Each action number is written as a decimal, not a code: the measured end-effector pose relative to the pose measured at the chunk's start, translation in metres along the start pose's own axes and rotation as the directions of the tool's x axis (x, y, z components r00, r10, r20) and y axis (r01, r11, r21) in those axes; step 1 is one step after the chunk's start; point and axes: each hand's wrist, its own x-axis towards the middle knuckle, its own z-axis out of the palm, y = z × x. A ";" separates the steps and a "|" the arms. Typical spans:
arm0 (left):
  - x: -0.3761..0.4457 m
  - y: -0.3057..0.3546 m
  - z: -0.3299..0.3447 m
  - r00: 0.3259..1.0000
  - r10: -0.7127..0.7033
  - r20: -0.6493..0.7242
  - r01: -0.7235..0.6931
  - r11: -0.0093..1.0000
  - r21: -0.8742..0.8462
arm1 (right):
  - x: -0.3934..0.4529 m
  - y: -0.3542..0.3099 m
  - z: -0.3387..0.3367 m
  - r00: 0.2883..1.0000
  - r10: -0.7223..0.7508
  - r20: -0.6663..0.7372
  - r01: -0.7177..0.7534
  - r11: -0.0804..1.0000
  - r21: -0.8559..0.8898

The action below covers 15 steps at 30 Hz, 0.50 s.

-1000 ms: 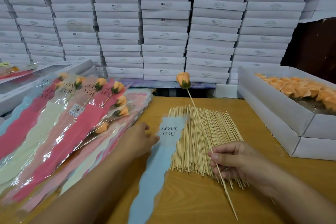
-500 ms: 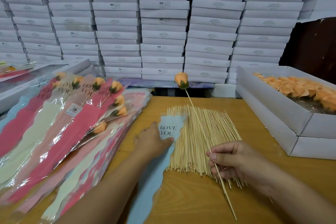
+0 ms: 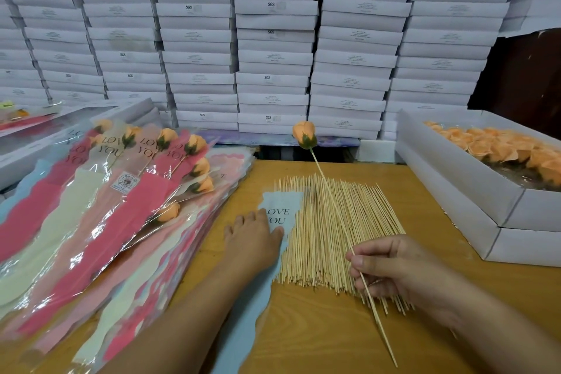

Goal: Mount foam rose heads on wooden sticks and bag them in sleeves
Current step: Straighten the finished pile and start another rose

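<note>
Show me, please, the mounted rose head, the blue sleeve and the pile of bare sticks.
mounted rose head (image 3: 304,134), head view, orange petals.
blue sleeve (image 3: 280,202), head view, top end above the print.
pile of bare sticks (image 3: 328,237), head view, middle.

Blue sleeve (image 3: 280,206) partly hidden under left hand (image 3: 252,240).

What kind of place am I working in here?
Likely a small packing workshop or stockroom: a wall of stacked white boxes, a loose pile of wooden sticks, and a heap of sleeved roses.
</note>
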 end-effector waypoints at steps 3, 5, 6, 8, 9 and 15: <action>-0.002 -0.001 -0.005 0.999 0.015 -0.044 -0.017 0.999 -0.034 | 0.000 0.000 0.001 1.000 -0.005 -0.001 0.005 1.000 0.007; -0.002 -0.002 -0.007 0.997 0.021 -0.079 -0.027 0.997 -0.075 | 0.000 0.000 0.001 1.000 -0.003 -0.004 0.003 1.000 0.007; -0.003 -0.002 -0.008 0.995 0.014 -0.094 -0.025 0.993 -0.111 | 0.000 0.000 0.001 1.000 -0.001 -0.007 0.001 1.000 0.007; -0.004 -0.001 -0.009 0.993 -0.014 -0.117 -0.008 0.983 -0.186 | -0.001 0.000 0.000 1.000 0.001 -0.014 -0.001 1.000 0.010; -0.004 -0.001 -0.010 0.992 -0.022 -0.126 -0.004 0.978 -0.207 | -0.001 -0.001 0.000 1.000 0.002 -0.016 -0.002 1.000 0.013; 0.000 0.001 -0.011 0.990 -0.035 -0.135 -0.002 0.964 -0.266 | -0.001 -0.002 0.001 1.000 0.005 -0.017 -0.005 1.000 0.016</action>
